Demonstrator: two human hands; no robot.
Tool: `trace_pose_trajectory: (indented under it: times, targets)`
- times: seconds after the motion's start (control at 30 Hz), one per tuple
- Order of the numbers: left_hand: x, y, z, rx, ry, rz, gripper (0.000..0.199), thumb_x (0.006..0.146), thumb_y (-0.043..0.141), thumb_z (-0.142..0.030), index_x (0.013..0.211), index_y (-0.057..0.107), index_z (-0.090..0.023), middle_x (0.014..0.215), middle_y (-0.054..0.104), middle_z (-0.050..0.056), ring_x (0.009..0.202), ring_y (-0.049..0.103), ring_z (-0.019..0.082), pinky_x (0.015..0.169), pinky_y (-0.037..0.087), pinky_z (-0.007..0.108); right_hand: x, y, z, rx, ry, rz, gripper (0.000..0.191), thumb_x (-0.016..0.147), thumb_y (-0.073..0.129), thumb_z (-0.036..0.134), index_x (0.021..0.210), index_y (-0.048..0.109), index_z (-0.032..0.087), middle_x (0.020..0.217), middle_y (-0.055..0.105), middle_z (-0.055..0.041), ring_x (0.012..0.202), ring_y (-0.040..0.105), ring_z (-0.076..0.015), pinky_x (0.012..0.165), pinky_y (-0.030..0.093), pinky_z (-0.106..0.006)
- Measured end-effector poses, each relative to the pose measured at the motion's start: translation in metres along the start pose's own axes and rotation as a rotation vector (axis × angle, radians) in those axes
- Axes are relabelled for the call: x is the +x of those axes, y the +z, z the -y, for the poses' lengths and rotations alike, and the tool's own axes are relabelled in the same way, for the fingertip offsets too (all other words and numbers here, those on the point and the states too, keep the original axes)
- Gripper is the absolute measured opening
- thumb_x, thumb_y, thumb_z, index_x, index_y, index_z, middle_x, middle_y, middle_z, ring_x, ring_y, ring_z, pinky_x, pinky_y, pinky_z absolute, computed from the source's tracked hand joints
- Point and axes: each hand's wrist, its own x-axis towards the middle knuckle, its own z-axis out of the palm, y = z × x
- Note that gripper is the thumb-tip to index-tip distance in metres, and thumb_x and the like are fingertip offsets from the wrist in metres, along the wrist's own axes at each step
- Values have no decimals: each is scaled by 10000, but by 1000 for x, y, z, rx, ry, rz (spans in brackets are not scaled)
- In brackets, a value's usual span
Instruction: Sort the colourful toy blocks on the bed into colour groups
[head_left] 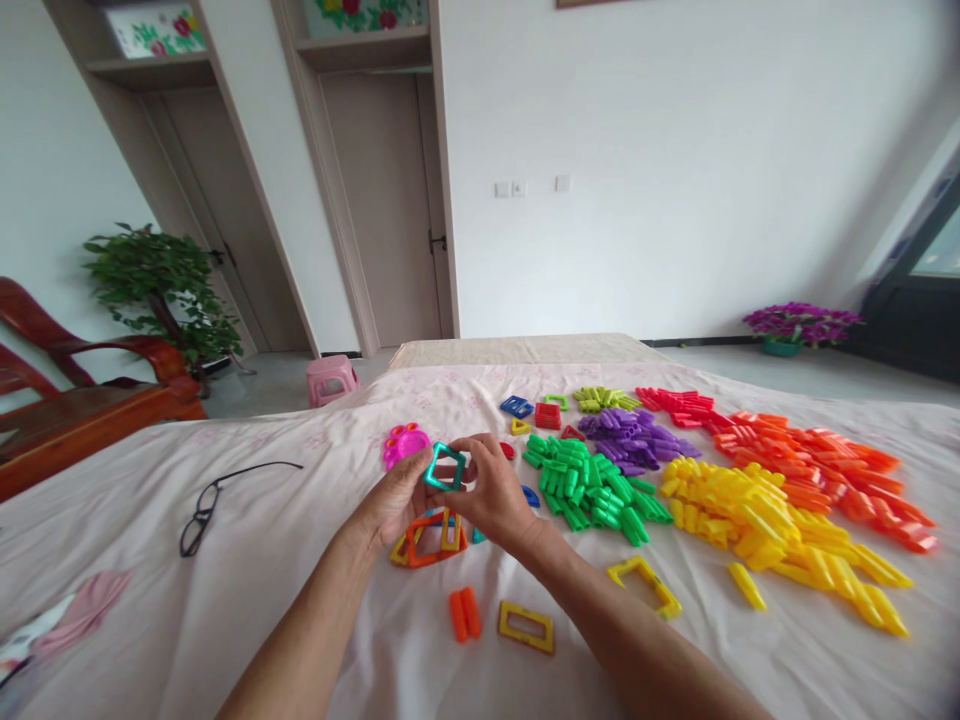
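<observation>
A teal square frame (445,467) is held up between my two hands, above the cloth-covered table. My left hand (399,497) is closed on its left side. My right hand (491,490) grips it from the right with fingers bent round the edge. Just below lie an orange frame (427,558) and yellow frames, partly overlapping. Behind my left hand sits a pink piece (405,445) with round bumps. Nearer to me are two orange sticks (464,614) and a yellow rectangular frame (526,628).
Heaps of green (589,485), purple (632,438), yellow (750,515) and red-orange sticks (817,460) cover the table's right side. A larger yellow frame (646,585) lies right of my right forearm. Black glasses (201,515) and a pink cloth (82,612) lie left.
</observation>
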Motion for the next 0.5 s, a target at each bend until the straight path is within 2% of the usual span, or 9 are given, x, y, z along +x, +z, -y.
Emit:
trace_pose_trajectory:
  times: [0.13, 0.33, 0.5]
  targets:
    - [1, 3, 2, -34, -16, -30, 349, 866, 676, -413, 1072, 644, -134, 918, 765, 143, 753, 743, 213, 629, 575, 269, 4, -5, -2, 75, 33, 56, 500, 594, 805, 144, 1063, 637, 194, 1051, 520, -21, 672, 541, -77, 630, 519, -248]
    - [3, 4, 7, -69, -50, -74, 357, 843, 699, -435, 1028, 660, -133, 950, 758, 138, 760, 735, 200, 656, 591, 290, 7, -8, -11, 157, 51, 103, 495, 591, 842, 257, 1047, 656, 201, 1026, 533, -19, 671, 512, -85, 581, 481, -232]
    - [5, 4, 9, -99, -90, -59, 360, 847, 692, -443, 1012, 665, -124, 884, 751, 118, 609, 687, 147, 594, 574, 271, 10, -11, -17, 212, 90, 123, 520, 554, 872, 284, 1026, 677, 189, 974, 522, -7, 662, 491, -86, 549, 436, -220]
